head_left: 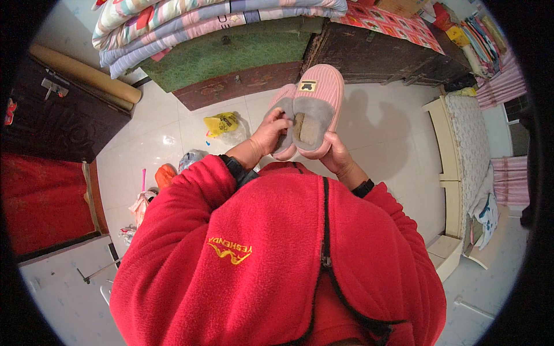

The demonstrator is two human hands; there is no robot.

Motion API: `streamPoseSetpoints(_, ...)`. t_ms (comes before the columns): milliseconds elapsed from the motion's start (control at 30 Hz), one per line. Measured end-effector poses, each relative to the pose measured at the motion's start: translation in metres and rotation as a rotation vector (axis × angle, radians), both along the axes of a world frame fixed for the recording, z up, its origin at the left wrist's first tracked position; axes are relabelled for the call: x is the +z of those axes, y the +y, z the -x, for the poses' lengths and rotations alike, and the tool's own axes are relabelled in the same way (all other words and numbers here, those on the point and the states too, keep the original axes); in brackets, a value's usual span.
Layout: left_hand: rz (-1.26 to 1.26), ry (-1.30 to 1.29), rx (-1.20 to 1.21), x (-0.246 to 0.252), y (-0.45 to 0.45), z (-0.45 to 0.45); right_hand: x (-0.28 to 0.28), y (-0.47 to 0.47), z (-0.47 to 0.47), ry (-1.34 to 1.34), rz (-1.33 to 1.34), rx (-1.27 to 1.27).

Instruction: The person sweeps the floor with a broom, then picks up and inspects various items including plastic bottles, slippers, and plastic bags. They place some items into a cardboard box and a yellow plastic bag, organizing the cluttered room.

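Observation:
Two pink striped plush slippers with grey fleece cuffs are held up side by side in front of my chest. My left hand (273,132) grips the left slipper (283,94), its fingers over the fleecy opening. The right slipper (320,101) overlaps the left one and bears a small square patch with a dark animal figure on its striped upper. Around the heel of this slipper closes my right hand (337,152), the thumb against its outer side. Part of the left slipper is hidden behind the other slipper and my fingers.
On the tiled floor lie a yellow plastic bag (221,124), an orange bag (165,175) and other bags at the left. Old wooden chests (233,84) stand ahead, with folded quilts (190,26) on top. A bed (465,129) is at the right, a dark door (56,108) at the left.

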State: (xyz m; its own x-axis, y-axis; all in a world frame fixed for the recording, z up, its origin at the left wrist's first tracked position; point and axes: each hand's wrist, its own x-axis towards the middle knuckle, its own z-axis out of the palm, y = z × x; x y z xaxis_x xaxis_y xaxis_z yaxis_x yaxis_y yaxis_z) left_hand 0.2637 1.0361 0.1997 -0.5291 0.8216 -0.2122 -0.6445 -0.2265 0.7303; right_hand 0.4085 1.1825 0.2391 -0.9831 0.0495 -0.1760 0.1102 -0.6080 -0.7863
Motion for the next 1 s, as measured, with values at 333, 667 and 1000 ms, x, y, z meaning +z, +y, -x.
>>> streamPoseSetpoints(333,0.317,0.351,0.388,0.011,0.024,0.005,0.007,-0.009,0.001,-0.042,0.191,0.025)
streamPoseSetpoints(667,0.653,0.832,0.635,0.024,0.030,0.038,0.073,-0.012,0.020,0.415,-1.246,-0.025)
streamPoseSetpoints(1000,0.613,1.173,0.531,0.065,0.038,0.003,0.052,0.008,0.079,-0.339,-1.754,0.175)
